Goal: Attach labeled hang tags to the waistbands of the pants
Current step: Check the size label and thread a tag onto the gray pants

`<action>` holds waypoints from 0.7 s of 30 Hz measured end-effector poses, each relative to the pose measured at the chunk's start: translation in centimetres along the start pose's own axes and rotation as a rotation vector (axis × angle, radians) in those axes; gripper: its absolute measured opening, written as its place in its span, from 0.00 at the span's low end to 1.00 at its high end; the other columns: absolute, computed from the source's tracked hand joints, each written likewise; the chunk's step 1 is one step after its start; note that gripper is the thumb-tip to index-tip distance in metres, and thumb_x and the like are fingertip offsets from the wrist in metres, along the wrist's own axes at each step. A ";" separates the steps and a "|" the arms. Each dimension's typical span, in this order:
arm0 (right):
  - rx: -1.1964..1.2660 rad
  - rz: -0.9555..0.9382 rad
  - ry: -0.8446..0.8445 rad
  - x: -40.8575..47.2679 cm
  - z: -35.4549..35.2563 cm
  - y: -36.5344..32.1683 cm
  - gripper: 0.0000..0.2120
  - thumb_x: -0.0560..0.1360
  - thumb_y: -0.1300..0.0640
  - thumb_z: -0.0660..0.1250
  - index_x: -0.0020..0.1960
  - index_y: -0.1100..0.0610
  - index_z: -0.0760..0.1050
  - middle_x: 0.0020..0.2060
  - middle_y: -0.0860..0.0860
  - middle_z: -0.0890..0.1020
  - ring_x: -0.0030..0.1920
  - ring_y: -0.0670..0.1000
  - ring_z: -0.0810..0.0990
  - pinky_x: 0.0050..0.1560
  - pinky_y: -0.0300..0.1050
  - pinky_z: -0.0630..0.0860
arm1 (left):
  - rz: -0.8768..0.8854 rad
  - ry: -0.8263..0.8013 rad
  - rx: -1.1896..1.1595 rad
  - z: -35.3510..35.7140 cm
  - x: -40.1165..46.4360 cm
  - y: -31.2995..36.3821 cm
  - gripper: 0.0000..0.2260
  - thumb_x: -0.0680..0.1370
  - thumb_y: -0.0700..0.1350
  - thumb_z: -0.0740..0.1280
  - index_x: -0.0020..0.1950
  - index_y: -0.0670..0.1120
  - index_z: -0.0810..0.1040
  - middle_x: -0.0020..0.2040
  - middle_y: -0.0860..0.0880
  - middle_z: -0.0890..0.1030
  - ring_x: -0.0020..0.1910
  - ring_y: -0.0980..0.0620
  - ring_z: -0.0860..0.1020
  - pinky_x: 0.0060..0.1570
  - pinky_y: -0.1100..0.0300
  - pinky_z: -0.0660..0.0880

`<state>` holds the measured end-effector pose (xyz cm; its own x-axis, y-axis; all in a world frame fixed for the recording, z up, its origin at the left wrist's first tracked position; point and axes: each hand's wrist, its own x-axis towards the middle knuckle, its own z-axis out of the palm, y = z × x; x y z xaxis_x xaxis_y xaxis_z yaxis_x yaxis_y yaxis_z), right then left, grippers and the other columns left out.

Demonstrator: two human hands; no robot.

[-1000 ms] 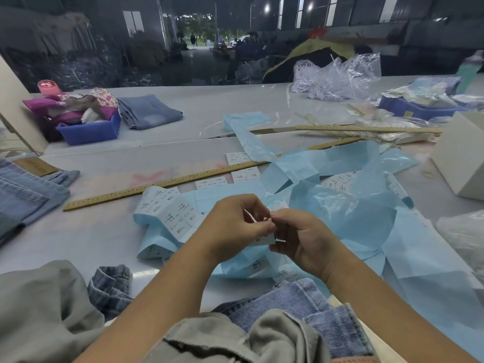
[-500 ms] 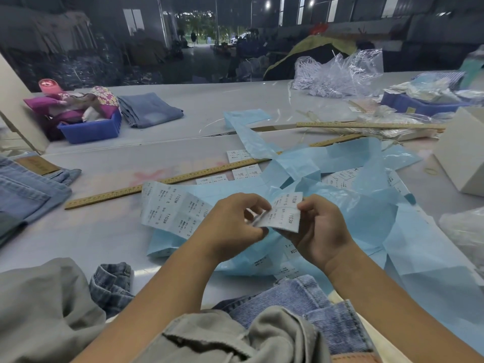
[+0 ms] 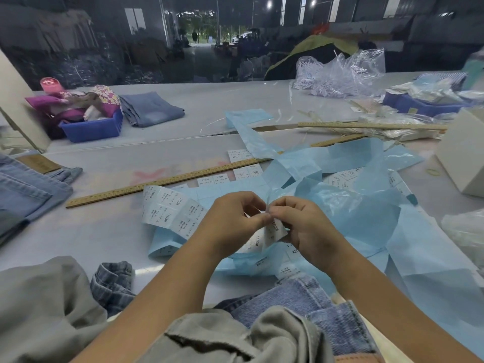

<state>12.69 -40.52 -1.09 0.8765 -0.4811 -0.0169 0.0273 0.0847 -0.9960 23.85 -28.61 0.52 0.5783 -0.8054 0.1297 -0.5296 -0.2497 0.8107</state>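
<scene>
My left hand (image 3: 230, 221) and my right hand (image 3: 303, 226) meet fingertip to fingertip over the table, both pinching a white printed label (image 3: 273, 229) that hangs down between them. A strip of more white labels (image 3: 167, 210) trails to the left of my left hand. Blue backing paper (image 3: 353, 213) lies crumpled under and behind my hands. Blue denim pants (image 3: 301, 299) and grey pants (image 3: 262, 336) lie bunched at the near edge, below my forearms.
A long wooden ruler (image 3: 162, 182) runs across the table behind the labels. Folded jeans (image 3: 23, 189) lie at the left, a blue bin (image 3: 94, 127) of cloth far left, another folded pair (image 3: 152, 108) beside it. A white box (image 3: 463, 153) stands right.
The label was held up flat between both hands half a second ago; now it hangs lower and my fingertips have come together at its top edge.
</scene>
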 end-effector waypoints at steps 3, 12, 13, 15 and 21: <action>-0.027 -0.003 -0.060 -0.3 0.0 -0.1 0.02 0.73 0.63 0.71 0.43 0.58 0.82 0.37 0.53 0.84 0.39 0.51 0.84 0.39 0.44 0.80 | 0.021 0.065 0.036 -0.1 0.0 -0.1 0.04 0.73 0.48 0.74 0.40 0.52 0.81 0.36 0.54 0.81 0.37 0.54 0.79 0.39 0.57 0.77; -0.165 -0.071 0.027 -0.6 0.2 -0.6 0.12 0.75 0.70 0.68 0.53 0.56 0.77 0.36 0.52 0.84 0.39 0.48 0.84 0.42 0.41 0.81 | 0.101 0.044 0.193 -0.3 -0.3 0.4 0.09 0.77 0.47 0.68 0.38 0.50 0.82 0.30 0.54 0.79 0.30 0.57 0.74 0.30 0.60 0.70; -0.167 -0.079 0.032 -0.7 0.3 -0.7 0.14 0.74 0.70 0.68 0.54 0.56 0.74 0.36 0.54 0.84 0.39 0.48 0.83 0.42 0.40 0.81 | 0.100 0.036 0.206 -0.3 -0.4 0.5 0.10 0.77 0.47 0.68 0.36 0.50 0.81 0.29 0.54 0.78 0.29 0.57 0.72 0.30 0.61 0.68; -0.200 -0.100 0.025 -0.8 0.5 -0.9 0.17 0.74 0.71 0.68 0.56 0.56 0.70 0.37 0.56 0.83 0.38 0.47 0.82 0.43 0.38 0.81 | 0.088 0.022 0.234 -0.3 -0.4 0.7 0.12 0.76 0.47 0.67 0.32 0.51 0.78 0.27 0.54 0.75 0.27 0.57 0.69 0.29 0.62 0.65; -0.266 -0.106 0.024 -1.0 0.8 -1.2 0.18 0.74 0.70 0.69 0.57 0.56 0.69 0.41 0.60 0.84 0.39 0.48 0.82 0.44 0.37 0.81 | 0.058 0.041 0.265 -0.4 -0.4 0.8 0.11 0.75 0.47 0.66 0.33 0.47 0.79 0.29 0.49 0.77 0.27 0.54 0.68 0.27 0.59 0.65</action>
<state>12.14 -39.38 0.23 0.8639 -0.4956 0.0901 -0.0111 -0.1976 -0.9802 23.49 -28.27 1.36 0.5638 -0.8016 0.1989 -0.7033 -0.3397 0.6245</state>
